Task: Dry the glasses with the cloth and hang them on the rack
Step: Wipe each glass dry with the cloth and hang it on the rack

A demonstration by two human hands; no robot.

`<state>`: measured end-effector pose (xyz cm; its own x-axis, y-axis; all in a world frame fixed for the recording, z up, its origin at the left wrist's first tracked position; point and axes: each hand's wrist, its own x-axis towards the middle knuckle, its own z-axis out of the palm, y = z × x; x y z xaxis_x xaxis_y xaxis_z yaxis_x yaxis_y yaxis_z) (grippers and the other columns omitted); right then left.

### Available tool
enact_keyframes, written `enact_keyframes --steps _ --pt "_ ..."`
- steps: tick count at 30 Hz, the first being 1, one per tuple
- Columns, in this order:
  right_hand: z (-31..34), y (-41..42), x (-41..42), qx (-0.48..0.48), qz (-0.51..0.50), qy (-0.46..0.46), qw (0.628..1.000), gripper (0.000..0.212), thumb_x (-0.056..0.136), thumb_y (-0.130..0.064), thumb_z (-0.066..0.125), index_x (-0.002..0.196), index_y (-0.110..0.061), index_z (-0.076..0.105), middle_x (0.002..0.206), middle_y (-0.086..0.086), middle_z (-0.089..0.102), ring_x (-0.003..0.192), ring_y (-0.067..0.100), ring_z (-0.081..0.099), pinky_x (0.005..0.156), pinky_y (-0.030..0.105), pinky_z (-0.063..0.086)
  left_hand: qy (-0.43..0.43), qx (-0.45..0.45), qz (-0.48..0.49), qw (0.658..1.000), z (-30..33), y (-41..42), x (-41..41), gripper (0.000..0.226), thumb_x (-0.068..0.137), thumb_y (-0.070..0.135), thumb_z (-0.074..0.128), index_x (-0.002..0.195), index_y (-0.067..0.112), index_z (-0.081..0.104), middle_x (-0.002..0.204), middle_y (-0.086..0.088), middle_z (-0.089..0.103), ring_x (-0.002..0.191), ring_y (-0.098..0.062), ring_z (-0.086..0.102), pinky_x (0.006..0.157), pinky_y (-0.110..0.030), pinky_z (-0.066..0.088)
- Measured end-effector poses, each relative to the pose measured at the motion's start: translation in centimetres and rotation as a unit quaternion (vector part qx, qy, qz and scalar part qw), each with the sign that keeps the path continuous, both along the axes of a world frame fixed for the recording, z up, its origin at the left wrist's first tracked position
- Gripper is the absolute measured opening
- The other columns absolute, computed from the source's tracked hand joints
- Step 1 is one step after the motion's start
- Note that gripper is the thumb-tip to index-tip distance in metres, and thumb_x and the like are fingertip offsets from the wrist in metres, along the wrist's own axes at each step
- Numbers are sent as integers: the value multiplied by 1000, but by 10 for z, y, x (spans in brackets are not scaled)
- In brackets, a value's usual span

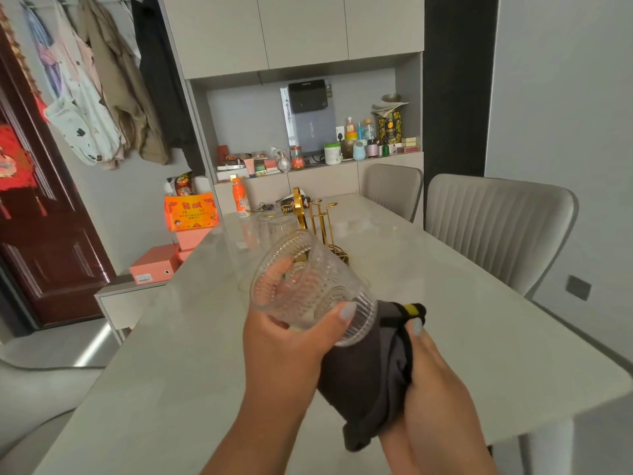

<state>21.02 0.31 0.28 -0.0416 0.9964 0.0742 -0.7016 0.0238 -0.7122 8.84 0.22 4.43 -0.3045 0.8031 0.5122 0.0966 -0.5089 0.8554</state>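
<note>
Closest to me, the right hand (435,382) is bunched around a dark grey cloth (370,382), its fingers (416,329) curled into the folds, one pale-painted nail showing near a yellow stripe at the cloth's upper end. Just beside it, the left hand (291,341) holds a clear ribbed glass (308,289) tilted on its side above the counter (462,337), mouth turned towards the person. Its thumb lies across the outside near the base, and its other fingers can be seen through the wall, wrapped round the far side. The base of the glass is touching the cloth.

Further along the pale counter stands a gold wire rack (322,221), its upright pegs bare as far as I can see. Immediately left of it sit more clear glasses (274,226), hard to count because they blur together. Beyond those is an orange bottle (239,197) near the far edge. Two grey upholstered chairs (496,228) are drawn up on the right side. A cluttered shelf niche (308,132) lies at the back.
</note>
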Motion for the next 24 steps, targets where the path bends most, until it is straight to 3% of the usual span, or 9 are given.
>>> enact_keyframes --steps 3,6,8,10,12,16,18,22,24 --pt "5 4 6 -37 -42 27 998 53 90 -48 41 125 -13 58 107 9 71 98 23 67 84 39 51 -2 34 -40 999 3 -5 1 81 43 41 82 118 14 65 101 4 75 92 -7 71 70 -13 53" --pt "21 2 6 2 25 64 998 50 85 -47 43 118 -15 64 108 11 72 95 30 71 73 43 58 -12 32 -80 996 -2 -9 4 80 44 36 83 116 5 65 97 -3 76 90 -14 73 69 -17 55" --pt "14 -2 -2 -5 37 55 998 46 87 -52 47 109 -16 66 99 13 74 85 30 73 62 43 59 13 43 -78 996 2 -10 9 77 45 34 84 116 11 65 99 -2 76 94 -15 72 73 -19 55" --pt "7 -4 0 -5 61 -79 995 65 68 -80 54 107 -29 64 113 10 70 103 30 67 83 51 55 21 50 -40 998 7 -9 9 75 43 39 85 114 27 64 103 7 75 98 -6 70 75 -12 52" --pt "9 -11 -5 -25 35 -101 994 88 42 -94 53 109 -38 60 131 4 59 124 27 54 101 51 43 43 61 3 997 12 -7 5 72 44 44 84 112 35 62 105 16 72 101 0 67 79 -10 51" --pt "17 -11 7 -43 -2 78 996 55 79 -56 53 112 -14 66 108 11 71 97 27 67 79 40 52 30 51 -26 998 11 -8 -1 69 46 40 83 111 30 64 103 10 75 97 -4 70 77 -14 54" --pt "26 -8 11 -56 3 84 995 46 91 -47 42 103 -12 68 96 12 74 85 28 71 72 37 53 33 47 -50 997 8 -13 1 70 45 38 84 112 26 66 101 5 75 96 -8 71 75 -15 54" --pt "29 -9 5 -57 32 94 993 48 91 -48 40 110 -13 67 100 14 74 85 32 73 66 45 58 48 57 -72 995 5 -16 5 70 46 34 87 112 33 64 107 3 74 102 -11 70 80 -18 54" --pt "24 -10 -3 -68 47 108 991 53 81 -48 49 115 -10 65 109 18 71 93 38 70 78 52 55 64 66 -49 995 6 -12 3 72 46 36 86 114 30 62 108 8 73 104 -6 68 82 -13 51"
